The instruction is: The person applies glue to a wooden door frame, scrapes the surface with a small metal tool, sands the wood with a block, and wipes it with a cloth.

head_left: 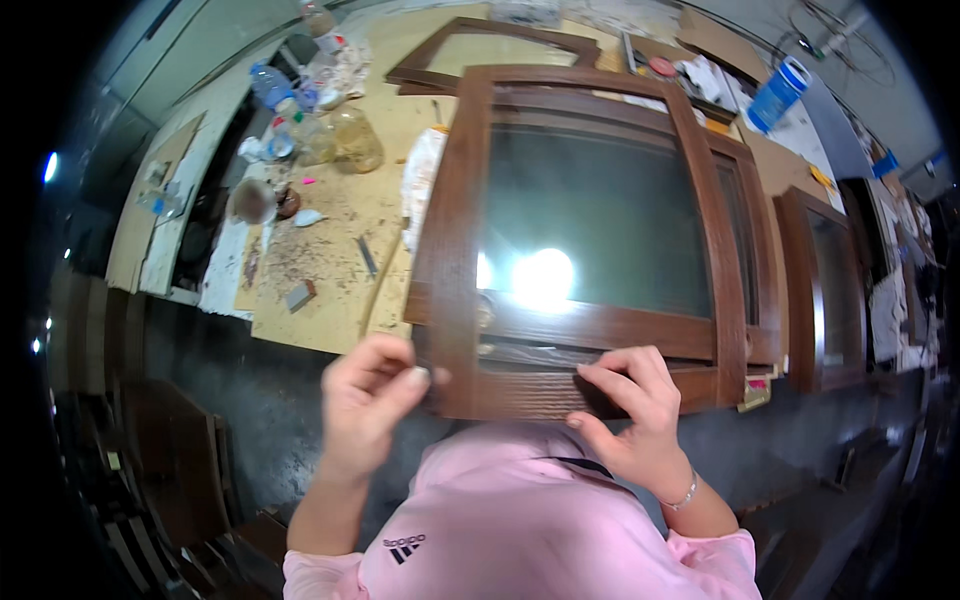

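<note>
A brown wooden frame with a glass panel (pixel 600 210) lies in front of me, its near rail (pixel 530 395) close to my body. My left hand (pixel 365 400) is beside the frame's near left corner, thumb and fingers curled together. Something small and dark shows at its fingertips, too small to name. Over the near rail, my right hand (pixel 640 405) has thumb and forefinger apart and nothing visible between them. Whether its fingertips touch the wood, I cannot tell. A bright lamp reflection covers part of the glass.
Another brown frame (pixel 425 65) lies at the back, and one with glass (pixel 825 290) stands at the right. Plastic bottles (pixel 272 88), a large jar (pixel 355 140) and a small grey block (pixel 300 294) are on the stained yellowish board (pixel 330 230). A blue can (pixel 778 95) stands back right.
</note>
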A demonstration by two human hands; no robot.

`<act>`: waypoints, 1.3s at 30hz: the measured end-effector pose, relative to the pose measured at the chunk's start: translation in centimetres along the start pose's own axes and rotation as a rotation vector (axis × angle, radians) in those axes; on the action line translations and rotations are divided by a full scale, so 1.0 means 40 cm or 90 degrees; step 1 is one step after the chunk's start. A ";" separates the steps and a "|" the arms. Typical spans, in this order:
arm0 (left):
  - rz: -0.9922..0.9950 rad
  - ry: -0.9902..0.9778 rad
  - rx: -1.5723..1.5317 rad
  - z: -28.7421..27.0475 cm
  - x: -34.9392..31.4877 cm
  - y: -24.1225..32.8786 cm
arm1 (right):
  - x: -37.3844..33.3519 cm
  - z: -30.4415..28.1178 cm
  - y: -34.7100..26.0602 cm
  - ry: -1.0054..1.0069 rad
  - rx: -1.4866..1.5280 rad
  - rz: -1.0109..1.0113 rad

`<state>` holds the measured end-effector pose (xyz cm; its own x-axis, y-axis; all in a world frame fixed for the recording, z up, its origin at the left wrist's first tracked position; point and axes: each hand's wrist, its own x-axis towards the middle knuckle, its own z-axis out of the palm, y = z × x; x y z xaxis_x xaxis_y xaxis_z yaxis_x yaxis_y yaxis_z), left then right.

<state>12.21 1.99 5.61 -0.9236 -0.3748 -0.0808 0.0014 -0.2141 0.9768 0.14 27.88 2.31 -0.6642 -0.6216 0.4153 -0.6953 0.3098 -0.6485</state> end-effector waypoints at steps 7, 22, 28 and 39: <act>0.027 -0.201 -0.072 0.105 0.036 -0.008 | 0.096 0.075 -0.078 -0.102 0.356 -0.040; 0.260 0.253 0.861 -0.855 0.598 -0.279 | 0.105 0.183 -0.113 0.194 0.234 0.345; 0.246 0.163 0.934 -0.988 0.681 -0.379 | 0.119 0.204 -0.112 0.203 0.037 0.296; 0.203 0.183 0.331 -0.769 0.569 -0.266 | 0.113 0.186 -0.102 0.151 0.146 0.244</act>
<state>2.97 -31.99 -12.73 -0.7696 -0.5886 0.2476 0.0058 0.3813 0.9244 2.01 18.46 2.10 -0.9227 -0.3048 0.2362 -0.3287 0.3015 -0.8950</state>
